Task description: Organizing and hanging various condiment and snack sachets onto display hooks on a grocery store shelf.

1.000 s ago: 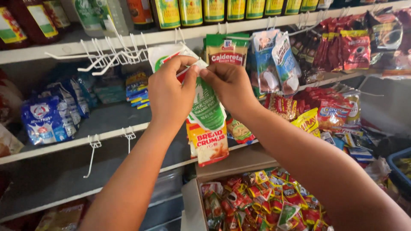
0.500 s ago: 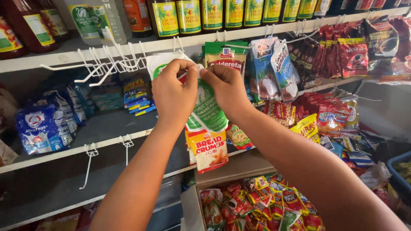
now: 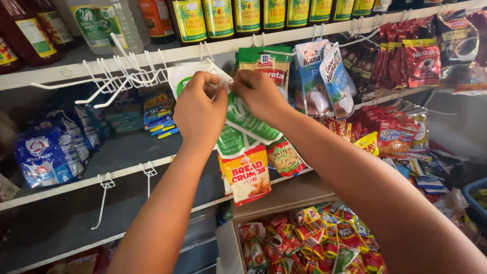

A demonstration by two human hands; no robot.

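A strip of green-and-white sachets (image 3: pixel 243 124) hangs in front of the shelf edge, its top pinched between both hands up at the white wire pegs (image 3: pixel 127 78), so the rest trails down under its own weight to an orange breadcrumb packet (image 3: pixel 248 175) at the bottom. The left hand (image 3: pixel 198 109) has its fingers curled in and pressed on the upper corner of the strip; the right hand (image 3: pixel 258 94) nips the same top edge from the other side, thumb against forefinger. Holding it by the top like this keeps the hanging hole, if there is one, level with the peg tips, though the fingers cover that spot and I cannot tell whether it is on a peg.

Just beside the right hand hang a green-topped seasoning pouch (image 3: pixel 271 66) and two blue-and-white coconut pouches (image 3: pixel 324 76), close enough to crowd the wrist. Behind the strip a small nut packet (image 3: pixel 285 158) peeks out. Above, a row of yellow-labelled vinegar bottles (image 3: pixel 218 18) stands on the top shelf (image 3: pixel 61 76). Further right are dark red coffee sachets (image 3: pixel 421 61), and to the left blue bags (image 3: pixel 48 152) rest on the middle shelf. Below the forearms sits an open cardboard box (image 3: pixel 228 243) full of small bright packets.
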